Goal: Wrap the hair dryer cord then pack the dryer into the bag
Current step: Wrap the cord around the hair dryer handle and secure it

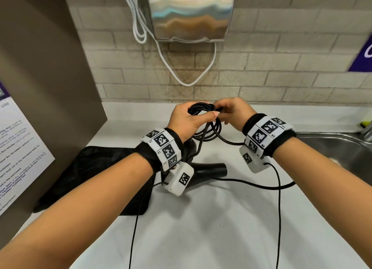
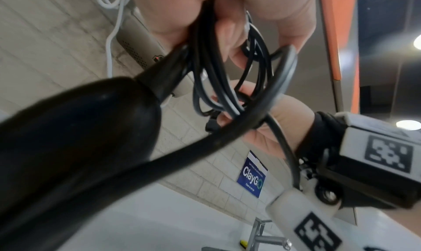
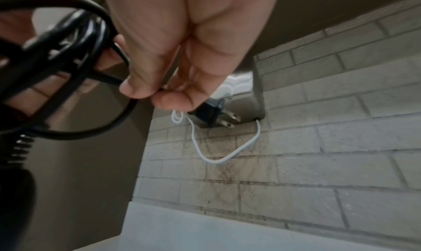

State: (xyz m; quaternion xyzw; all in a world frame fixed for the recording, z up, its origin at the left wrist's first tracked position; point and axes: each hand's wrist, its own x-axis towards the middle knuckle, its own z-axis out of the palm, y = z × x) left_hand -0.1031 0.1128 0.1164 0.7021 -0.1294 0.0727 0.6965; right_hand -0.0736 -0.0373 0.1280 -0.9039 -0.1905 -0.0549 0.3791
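On the white desk [image 1: 201, 218], nearest the person, thin black camera cables are trailing from the wrist units. At about 9 o'clock from the middle of the head view, the black bag [image 1: 90, 174] is lying flat on the desk. Just right of it, the black hair dryer [image 1: 209, 169] is lying partly under the left wrist, its nozzle pointing toward 3 o'clock. Above it, the left hand [image 1: 187, 121] is gripping the coiled black cord [image 1: 203, 115], fingers curled round the bundle of loops. The right hand [image 1: 233, 112], touching the coil at its 3 o'clock side, is pinching the cord's end between thumb and fingertips just behind the two-pronged plug [image 3: 213, 113]. At 3 o'clock, a steel sink [image 1: 342, 148] is sitting in the desk. Farthest, at 12 o'clock, a steel hand dryer [image 1: 191, 13] with a white cable [image 1: 181, 75] is hanging on the brick wall.
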